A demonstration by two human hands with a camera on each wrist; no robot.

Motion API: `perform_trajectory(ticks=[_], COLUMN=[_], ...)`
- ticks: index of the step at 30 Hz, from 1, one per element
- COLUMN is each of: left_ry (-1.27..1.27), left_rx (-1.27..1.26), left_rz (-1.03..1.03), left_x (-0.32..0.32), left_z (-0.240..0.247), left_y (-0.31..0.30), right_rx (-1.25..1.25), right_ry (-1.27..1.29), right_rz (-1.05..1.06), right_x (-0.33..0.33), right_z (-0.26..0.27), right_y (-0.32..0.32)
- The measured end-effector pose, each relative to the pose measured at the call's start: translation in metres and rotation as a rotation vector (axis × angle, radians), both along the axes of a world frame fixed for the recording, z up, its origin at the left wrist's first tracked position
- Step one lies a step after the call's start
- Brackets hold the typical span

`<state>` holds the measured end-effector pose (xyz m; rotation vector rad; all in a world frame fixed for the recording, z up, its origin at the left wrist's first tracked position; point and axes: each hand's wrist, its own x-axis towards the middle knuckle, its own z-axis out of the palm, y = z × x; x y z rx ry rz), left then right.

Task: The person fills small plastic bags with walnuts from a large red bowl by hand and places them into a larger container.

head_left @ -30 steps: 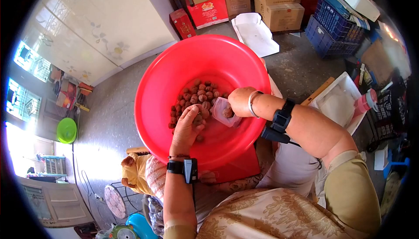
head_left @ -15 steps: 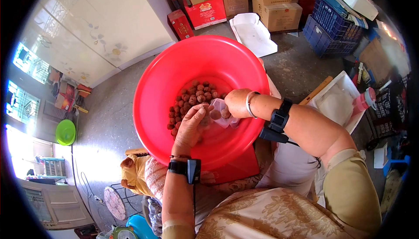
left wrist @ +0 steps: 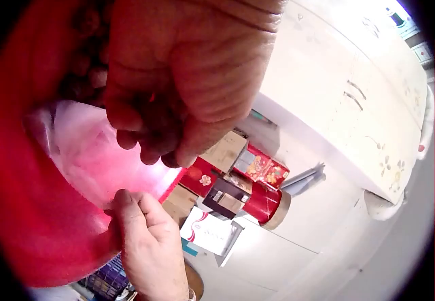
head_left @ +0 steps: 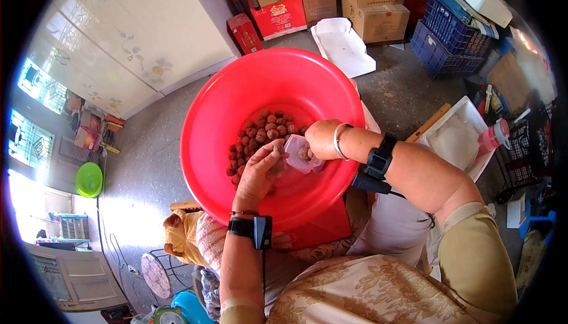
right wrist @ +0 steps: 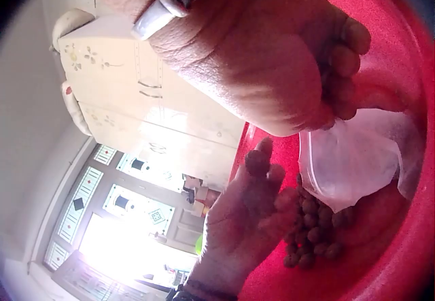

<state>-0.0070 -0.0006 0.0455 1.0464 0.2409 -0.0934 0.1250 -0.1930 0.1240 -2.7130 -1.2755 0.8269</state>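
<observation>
Inside the red basin (head_left: 225, 96) a pile of walnuts (head_left: 260, 130) lies beside a translucent plastic bag (head_left: 294, 146) with walnuts in its mouth. My right hand (head_left: 324, 139) pinches the bag's edge, as the left wrist view also shows with the right hand (left wrist: 153, 250) on the bag (left wrist: 95, 151). My left hand (head_left: 254, 176) is just left of the bag; its fingers curl round a dark walnut (left wrist: 163, 134). The right wrist view shows a walnut (right wrist: 257, 163) at the left hand's (right wrist: 234, 229) fingertips. The right hand's (right wrist: 265, 56) curled fingers partly hide the bag's top.
Cardboard boxes (head_left: 378, 22) and a white foam tray (head_left: 343, 46) lie beyond the basin. Blue crates (head_left: 444, 46) stand at the back right. A white foam box (head_left: 455, 135) with a pink-lidded bottle (head_left: 496, 136) is at the right, a green basin (head_left: 89, 179) at the far left.
A walnut seen between my left fingers and the bag half a second ago is no longer there, and the walnuts in the bag's mouth look more bunched. Both hands have stayed nearly in place.
</observation>
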Motion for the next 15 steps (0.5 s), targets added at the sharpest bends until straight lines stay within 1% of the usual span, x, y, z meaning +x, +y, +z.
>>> perform_trajectory(ticks=[4, 10, 13, 15], left_ry=[0.033, 0.063, 0.075, 0.061], left_rx=[0.027, 0.092, 0.143, 0.25], left_rz=[0.013, -0.033, -0.034, -0.051], left_x=[-0.001, 0.0, 0.0, -0.001], left_z=[0.001, 0.001, 0.008, 0.015], left_y=[-0.001, -0.002, -0.008, -0.014], right_rx=[-0.001, -0.011, -0.02, -0.019], right_ry=[-0.017, -0.017, -0.013, -0.01], right_rz=[0.016, 0.006, 0.0, -0.002], right_x=[0.0, -0.001, -0.001, -0.001], right_z=[0.002, 0.003, 0.001, 0.001], right_y=[-0.001, -0.001, 0.0, 0.0])
